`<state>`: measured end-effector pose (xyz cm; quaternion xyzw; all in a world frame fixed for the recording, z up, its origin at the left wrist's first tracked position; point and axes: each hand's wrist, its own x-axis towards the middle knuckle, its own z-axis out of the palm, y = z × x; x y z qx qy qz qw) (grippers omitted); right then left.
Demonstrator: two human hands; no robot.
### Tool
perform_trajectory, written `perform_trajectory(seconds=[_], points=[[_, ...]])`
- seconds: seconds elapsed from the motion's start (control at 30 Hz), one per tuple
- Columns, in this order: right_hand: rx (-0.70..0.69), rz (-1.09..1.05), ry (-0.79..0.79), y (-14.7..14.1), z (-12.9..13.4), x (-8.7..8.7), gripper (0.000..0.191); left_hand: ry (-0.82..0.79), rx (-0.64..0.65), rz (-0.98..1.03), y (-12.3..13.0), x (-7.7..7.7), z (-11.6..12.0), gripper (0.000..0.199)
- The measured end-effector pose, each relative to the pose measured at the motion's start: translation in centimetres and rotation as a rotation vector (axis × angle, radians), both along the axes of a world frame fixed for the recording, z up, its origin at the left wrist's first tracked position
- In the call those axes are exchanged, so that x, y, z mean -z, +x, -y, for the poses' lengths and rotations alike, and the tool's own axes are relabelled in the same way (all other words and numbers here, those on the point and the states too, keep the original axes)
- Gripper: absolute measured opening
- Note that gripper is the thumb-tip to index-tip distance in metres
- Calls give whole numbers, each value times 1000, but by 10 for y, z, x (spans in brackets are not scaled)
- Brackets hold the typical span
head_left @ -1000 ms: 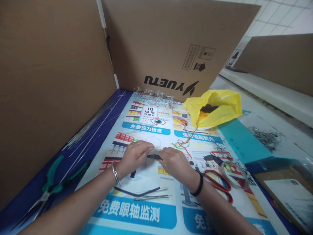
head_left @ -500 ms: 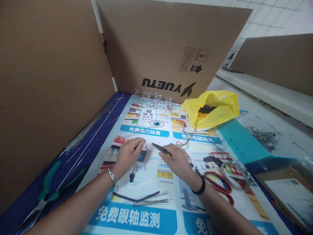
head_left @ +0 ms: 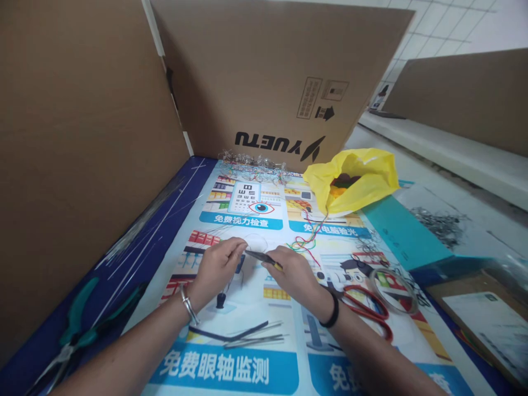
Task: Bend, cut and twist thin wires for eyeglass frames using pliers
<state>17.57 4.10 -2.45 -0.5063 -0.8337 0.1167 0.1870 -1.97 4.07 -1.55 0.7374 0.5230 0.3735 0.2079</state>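
My left hand (head_left: 220, 267) is closed in a pinch on a thin wire (head_left: 258, 237), which bends in a faint loop above the fingertips. In my right hand (head_left: 295, 275) is a pair of pliers (head_left: 260, 256) with dark narrow jaws and a yellow grip. The tips of the pliers meet the wire right at my left fingertips. Below the hands, several short dark wire pieces (head_left: 256, 338) lie on the printed sheet (head_left: 247, 308). My palms hide most of the plier handles.
Green-handled pliers (head_left: 76, 333) and long thin wires (head_left: 144, 220) lie at left. Red-handled scissors (head_left: 365, 302) and a wire coil (head_left: 394, 291) are at right. Behind stand a yellow bag (head_left: 355, 181), tangled wirework (head_left: 256, 168) and cardboard walls (head_left: 247, 71).
The pliers have moved left, so their tips now touch the wire at my left fingertips instead of standing apart. The whole view has shifted slightly.
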Motion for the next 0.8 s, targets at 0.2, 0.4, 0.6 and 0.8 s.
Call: perform_trajectory(seconds=[0.2, 0.4, 0.6, 0.8], points=[[-20, 50, 48, 1, 0, -1, 6, -109, -6, 61, 2, -3, 1, 27], [4, 58, -35, 5, -4, -2, 9, -197, 18, 164, 2, 1, -3, 25], [15, 71, -28, 5, -2, -3, 8, -205, 46, 127, 2, 1, 0, 25], [101, -8, 44, 7, -4, 4, 8, -203, -127, 126, 0, -1, 0, 24]])
